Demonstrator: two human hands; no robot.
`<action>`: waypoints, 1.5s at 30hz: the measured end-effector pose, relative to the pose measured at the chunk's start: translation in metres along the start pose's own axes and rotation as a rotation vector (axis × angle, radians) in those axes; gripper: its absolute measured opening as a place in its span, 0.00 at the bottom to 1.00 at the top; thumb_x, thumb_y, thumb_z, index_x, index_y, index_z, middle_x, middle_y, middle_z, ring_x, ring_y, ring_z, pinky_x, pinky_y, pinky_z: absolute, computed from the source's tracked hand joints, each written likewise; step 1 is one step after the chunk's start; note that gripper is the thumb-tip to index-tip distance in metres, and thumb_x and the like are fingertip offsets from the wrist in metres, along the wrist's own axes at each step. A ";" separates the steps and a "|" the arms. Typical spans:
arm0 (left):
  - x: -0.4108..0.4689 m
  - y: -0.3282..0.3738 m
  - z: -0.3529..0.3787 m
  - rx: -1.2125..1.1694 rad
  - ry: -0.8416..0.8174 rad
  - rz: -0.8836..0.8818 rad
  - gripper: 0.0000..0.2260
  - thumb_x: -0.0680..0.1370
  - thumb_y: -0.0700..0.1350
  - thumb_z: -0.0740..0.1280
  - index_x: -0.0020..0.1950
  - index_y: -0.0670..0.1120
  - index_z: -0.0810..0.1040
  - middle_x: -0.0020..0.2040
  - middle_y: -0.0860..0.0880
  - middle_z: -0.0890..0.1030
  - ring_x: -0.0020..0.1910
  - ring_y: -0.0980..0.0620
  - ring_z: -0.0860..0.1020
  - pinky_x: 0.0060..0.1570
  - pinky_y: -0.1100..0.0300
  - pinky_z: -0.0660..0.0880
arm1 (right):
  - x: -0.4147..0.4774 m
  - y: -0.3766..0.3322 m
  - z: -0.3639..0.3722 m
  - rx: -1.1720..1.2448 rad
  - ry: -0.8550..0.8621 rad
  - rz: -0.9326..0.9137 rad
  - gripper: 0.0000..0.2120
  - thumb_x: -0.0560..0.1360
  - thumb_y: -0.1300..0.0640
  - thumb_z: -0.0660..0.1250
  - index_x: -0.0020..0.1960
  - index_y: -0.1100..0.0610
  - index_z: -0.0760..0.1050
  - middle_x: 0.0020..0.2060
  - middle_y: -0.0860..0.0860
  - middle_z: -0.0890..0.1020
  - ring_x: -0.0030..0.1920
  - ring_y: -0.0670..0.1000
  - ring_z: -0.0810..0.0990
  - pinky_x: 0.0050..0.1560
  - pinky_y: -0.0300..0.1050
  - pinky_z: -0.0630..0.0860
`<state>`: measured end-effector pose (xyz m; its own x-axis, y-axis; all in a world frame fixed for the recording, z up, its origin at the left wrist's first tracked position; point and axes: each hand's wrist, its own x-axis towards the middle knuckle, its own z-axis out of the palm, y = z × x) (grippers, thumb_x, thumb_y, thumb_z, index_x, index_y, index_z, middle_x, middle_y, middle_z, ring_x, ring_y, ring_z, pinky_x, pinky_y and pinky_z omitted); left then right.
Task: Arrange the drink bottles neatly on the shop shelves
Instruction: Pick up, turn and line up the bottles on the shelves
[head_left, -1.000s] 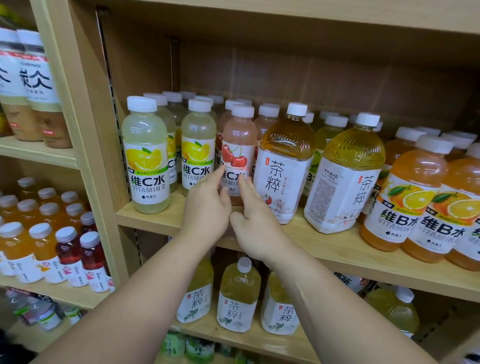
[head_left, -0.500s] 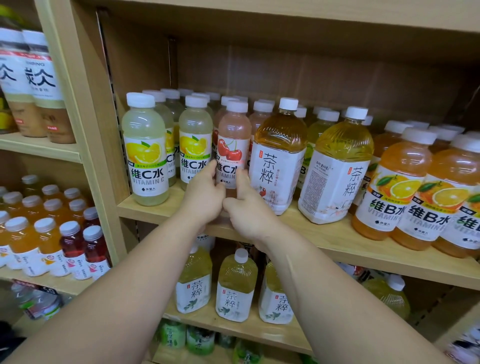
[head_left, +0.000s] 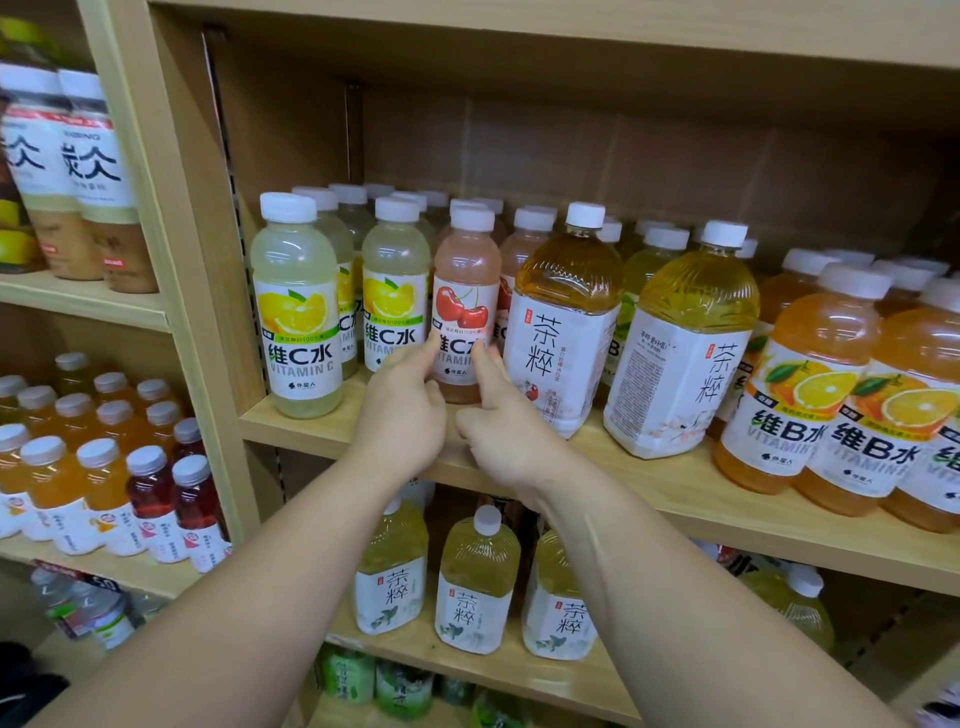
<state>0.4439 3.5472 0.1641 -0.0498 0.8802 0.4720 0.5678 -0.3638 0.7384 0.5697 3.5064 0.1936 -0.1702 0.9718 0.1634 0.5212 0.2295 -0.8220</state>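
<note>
A pink cherry-label vitamin C bottle (head_left: 466, 291) stands upright near the front of the wooden shelf (head_left: 675, 483). My left hand (head_left: 400, 415) touches its left side with the fingertips. My right hand (head_left: 506, 421) presses its right side, index finger on the label. Left of it stand two pale lemon vitamin C bottles (head_left: 296, 306), with rows behind. To its right stand two big amber tea bottles (head_left: 563, 317); the second one (head_left: 680, 343) is turned with its label sideways. Orange vitamin B bottles (head_left: 800, 384) fill the right end.
A shelf upright (head_left: 171, 260) separates a left bay with small orange and red bottles (head_left: 104, 483) and tall brown drinks (head_left: 88, 171). The shelf below holds green tea bottles (head_left: 475, 582). The board above leaves little headroom over the caps.
Both hands stay on the cherry bottle, fingers shifted slightly up its label. The camera has moved a little, so the shelf appears higher in view.
</note>
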 end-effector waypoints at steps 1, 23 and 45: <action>0.001 -0.001 -0.001 -0.002 -0.009 -0.005 0.28 0.78 0.31 0.60 0.78 0.45 0.70 0.72 0.44 0.74 0.69 0.47 0.76 0.73 0.51 0.69 | 0.000 0.000 0.001 0.019 0.008 0.001 0.42 0.75 0.61 0.60 0.83 0.45 0.44 0.83 0.44 0.43 0.81 0.43 0.41 0.81 0.48 0.43; -0.102 0.176 0.106 -0.351 0.025 0.346 0.10 0.72 0.58 0.67 0.53 0.62 0.77 0.52 0.61 0.78 0.53 0.58 0.79 0.51 0.62 0.74 | -0.174 0.084 -0.191 0.171 0.481 -0.135 0.14 0.80 0.63 0.67 0.62 0.49 0.79 0.55 0.46 0.83 0.54 0.41 0.81 0.53 0.31 0.74; -0.160 0.404 0.364 -0.330 -0.260 0.095 0.35 0.72 0.60 0.75 0.76 0.57 0.66 0.71 0.58 0.74 0.67 0.57 0.75 0.67 0.48 0.75 | -0.306 0.232 -0.466 -0.069 0.705 -0.153 0.23 0.77 0.50 0.70 0.68 0.36 0.68 0.65 0.35 0.70 0.66 0.38 0.71 0.66 0.48 0.74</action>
<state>0.9802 3.3699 0.2120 0.2224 0.8703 0.4395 0.2649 -0.4878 0.8318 1.1325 3.2882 0.2078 0.3222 0.7275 0.6057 0.5905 0.3457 -0.7293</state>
